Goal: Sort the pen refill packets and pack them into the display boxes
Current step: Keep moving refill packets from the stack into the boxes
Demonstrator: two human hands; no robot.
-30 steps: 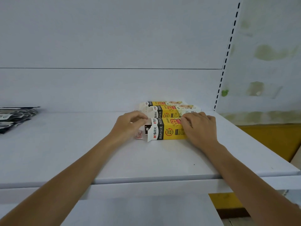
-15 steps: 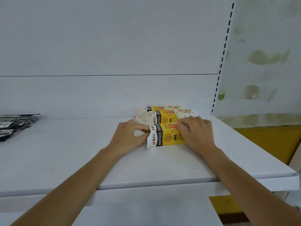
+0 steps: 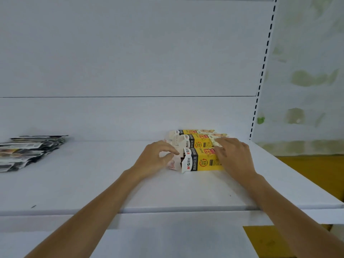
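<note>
Seemingly closing the front box (image 3: pixel 202 162): left hand (image 3: pixel 155 160) pinches its flap (image 3: pixel 172 164); right hand (image 3: pixel 233 157) presses flat on top, fingers straight; next, tuck the flap in squarely.

White shelf (image 3: pixel 93 183) — three display boxes (image 3: pixel 201 144), packet stack (image 3: pixel 28 151) left.

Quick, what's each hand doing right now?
Left hand: pinches the white end flap of the front display box.
Right hand: open, fingers pressing flat on that box.
</note>
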